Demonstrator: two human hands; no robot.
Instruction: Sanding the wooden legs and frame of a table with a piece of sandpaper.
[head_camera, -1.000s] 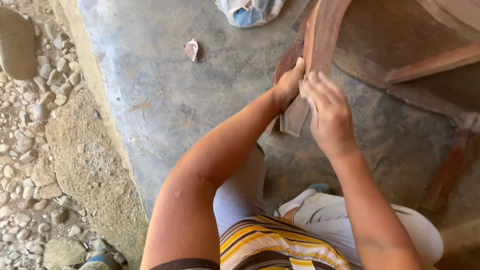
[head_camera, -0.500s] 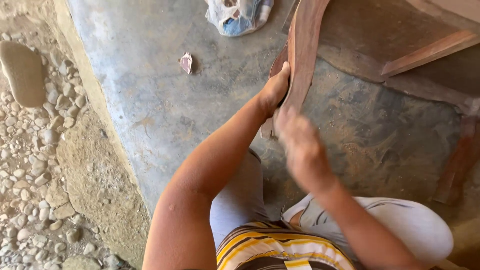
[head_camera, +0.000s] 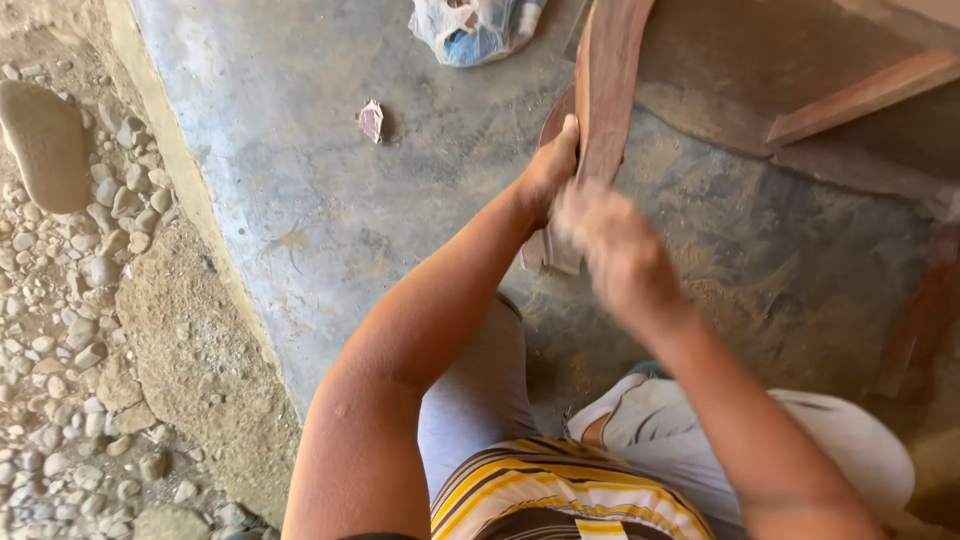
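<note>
A curved reddish-brown wooden piece (head_camera: 610, 80) stands on end on the concrete floor in the head view. My left hand (head_camera: 552, 168) grips its left edge, thumb up along the wood. My right hand (head_camera: 612, 250) is blurred with motion and pressed against the lower front of the piece, fingers curled on a small pale sheet of sandpaper that is mostly hidden under them. The foot of the wooden piece (head_camera: 560, 255) shows just left of that hand. My knees in light trousers fill the bottom of the view.
A plastic bag (head_camera: 475, 25) with blue and white contents lies at the top. A crumpled scrap (head_camera: 372, 120) sits on the grey slab (head_camera: 300, 200). Gravel (head_camera: 60, 300) and a flat tan sole-shaped object (head_camera: 45, 145) lie left. A wooden bar (head_camera: 860, 95) crosses the upper right.
My right hand slid down the wooden piece, then came a little way back up, staying blurred. My left hand kept its grip on the wood. The camera shifted slightly.
</note>
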